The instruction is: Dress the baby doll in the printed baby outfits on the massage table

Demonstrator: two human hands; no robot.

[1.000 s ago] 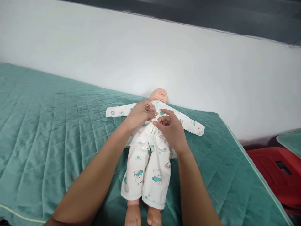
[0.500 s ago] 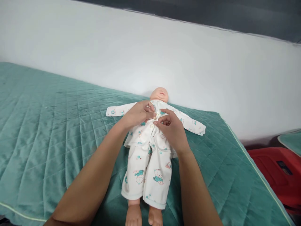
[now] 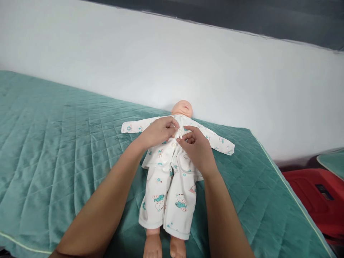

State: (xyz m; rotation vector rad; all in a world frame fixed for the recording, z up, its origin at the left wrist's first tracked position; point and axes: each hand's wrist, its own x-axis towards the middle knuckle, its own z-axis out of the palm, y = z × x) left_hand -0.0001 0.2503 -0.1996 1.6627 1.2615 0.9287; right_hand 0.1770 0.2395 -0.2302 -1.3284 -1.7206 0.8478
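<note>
Just inside the far edge of the green quilted cover [image 3: 80, 150], the doll [image 3: 182, 108] wears a printed shirt [image 3: 160, 154], likely light, soft and best held by its front edges, which the left hand [image 3: 160, 131] and right hand [image 3: 197, 148] pinch at the chest, fingers hiding the exact grip.

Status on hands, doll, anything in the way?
Left hand and right hand both at shirt front. Doll on its back on quilt. Hands partly cover shirt buttoning.

Free passage over green quilt [image 3: 61, 143] outside the left forearm [image 3: 99, 200], white wall [image 3: 172, 64] close behind the doll's head [image 3: 182, 109]
</note>
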